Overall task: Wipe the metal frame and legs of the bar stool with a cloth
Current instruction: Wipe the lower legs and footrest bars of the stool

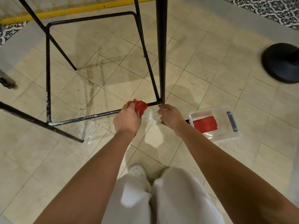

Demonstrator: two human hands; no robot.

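Head view, scuffed black stool frame (47, 70), left fingers (131, 105) clutching red cloth (141, 107), right fingers (162, 109) gripping leg (161, 54).

I'm seeing the left hand (127, 120) and right hand (171, 118) bare, forearms (103, 167) bare too; loose white trousers (178, 199), softly creased, and down below one white shoe (137, 170), rounded toe.

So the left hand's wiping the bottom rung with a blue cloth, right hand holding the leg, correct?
The cloth is red, not blue, per the head view; the left hand holds it on the bottom rung, right hand on the leg.
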